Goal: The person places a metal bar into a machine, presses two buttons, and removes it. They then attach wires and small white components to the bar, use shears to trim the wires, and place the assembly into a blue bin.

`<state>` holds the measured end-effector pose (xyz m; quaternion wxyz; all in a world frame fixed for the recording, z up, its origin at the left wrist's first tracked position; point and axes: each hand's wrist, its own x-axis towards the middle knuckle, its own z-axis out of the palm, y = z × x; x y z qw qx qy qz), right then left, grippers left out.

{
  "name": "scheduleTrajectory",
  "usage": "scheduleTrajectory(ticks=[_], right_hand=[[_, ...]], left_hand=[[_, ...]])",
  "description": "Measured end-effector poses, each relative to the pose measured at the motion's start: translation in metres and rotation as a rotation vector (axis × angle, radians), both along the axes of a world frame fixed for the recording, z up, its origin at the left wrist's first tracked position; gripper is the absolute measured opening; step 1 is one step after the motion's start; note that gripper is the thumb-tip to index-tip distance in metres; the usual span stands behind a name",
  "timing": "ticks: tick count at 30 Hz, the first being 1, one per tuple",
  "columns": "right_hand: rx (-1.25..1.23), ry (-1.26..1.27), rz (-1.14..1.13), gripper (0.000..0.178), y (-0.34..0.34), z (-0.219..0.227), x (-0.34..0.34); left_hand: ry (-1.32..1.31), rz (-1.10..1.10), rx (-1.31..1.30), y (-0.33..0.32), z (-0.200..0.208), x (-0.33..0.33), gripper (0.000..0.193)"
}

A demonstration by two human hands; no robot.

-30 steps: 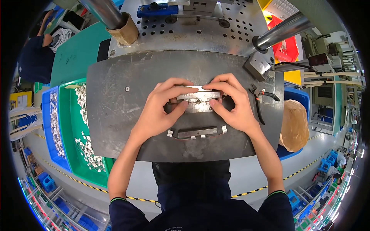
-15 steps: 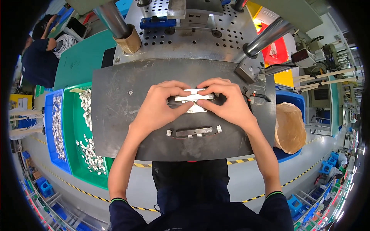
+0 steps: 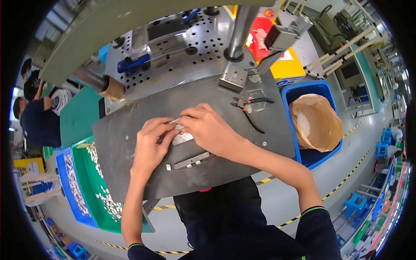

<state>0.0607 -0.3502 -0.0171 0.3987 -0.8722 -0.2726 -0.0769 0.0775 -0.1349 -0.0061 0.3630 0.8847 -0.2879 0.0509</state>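
Close together at the middle of the dark metal worktop are my left hand and my right hand. The fingers of both are closed around the far end of a small silver metal block, and they cover most of it. Any small part pinched between the fingertips is hidden. Nearer to me lies a grey metal bar with small white connectors and a thin wire along it. One white connector sits off its left end. Past my right hand rest open cutting pliers.
A perforated steel press bed with thick posts stands beyond the worktop. On the left are green and blue bins of small white parts. A blue bin holding a paper-lined bag stands right. A co-worker is far left.
The view has turned and shifted, so the press and worktop appear tilted. My hands have come closer together, the right one reaching across over the block. The bar and pliers appear to lie where they were.
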Motion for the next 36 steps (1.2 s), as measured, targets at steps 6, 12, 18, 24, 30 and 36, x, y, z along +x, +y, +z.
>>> scheduleTrajectory(ticks=[6, 12, 18, 24, 30, 36], right_hand=[[-0.268, -0.1, -0.627, 0.087, -0.08, -0.001, -0.051], [-0.343, -0.088, -0.489, 0.048, -0.14, -0.023, -0.073], [-0.233, -0.04, -0.471, 0.026, -0.156, -0.009, -0.08], [-0.197, -0.227, -0.4, 0.029, -0.165, 0.006, -0.078], [-0.243, -0.198, -0.267, 0.03, -0.157, 0.008, -0.066], [-0.255, -0.161, -0.135, 0.028, -0.158, 0.017, -0.055]], left_hand=[[-0.007, 0.007, 0.176, -0.005, 0.028, 0.002, 0.026], [-0.217, -0.342, 0.092, -0.116, 0.02, 0.075, 0.056], [0.168, -0.41, 0.257, -0.155, 0.022, 0.119, 0.065], [-0.023, -0.36, 0.319, -0.147, 0.022, 0.058, 0.063], [-0.043, -0.343, 0.314, -0.141, 0.018, 0.035, 0.061], [-0.001, -0.353, 0.274, -0.134, 0.015, 0.038, 0.06]])
